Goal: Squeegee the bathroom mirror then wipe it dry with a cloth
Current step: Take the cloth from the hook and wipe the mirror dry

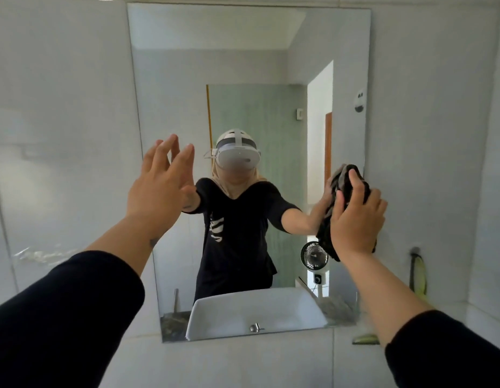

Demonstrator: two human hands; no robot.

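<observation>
A frameless rectangular mirror hangs on a pale glossy tiled wall and fills most of what I see. The right hand is clenched around a bunched dark cloth, pressing it to the glass near the mirror's right edge, at about 3 o'clock on the pane; folds of the cloth hang below the palm. The left hand is released and holds nothing, fingers spread and lifted toward the glass at about 9 o'clock; I cannot tell whether the fingertips touch it. Both arms wear dark sleeves pushed back from the wrists. In the reflection stands a person in a dark top and a white headset, and below, at 6 o'clock, a white basin with a chrome tap on a speckled surface. A small round fan shows reflected at about 4 o'clock, with a frosted green panel and a bright doorway behind. On the wall right of the mirror a yellow-green item hangs from a hook.
</observation>
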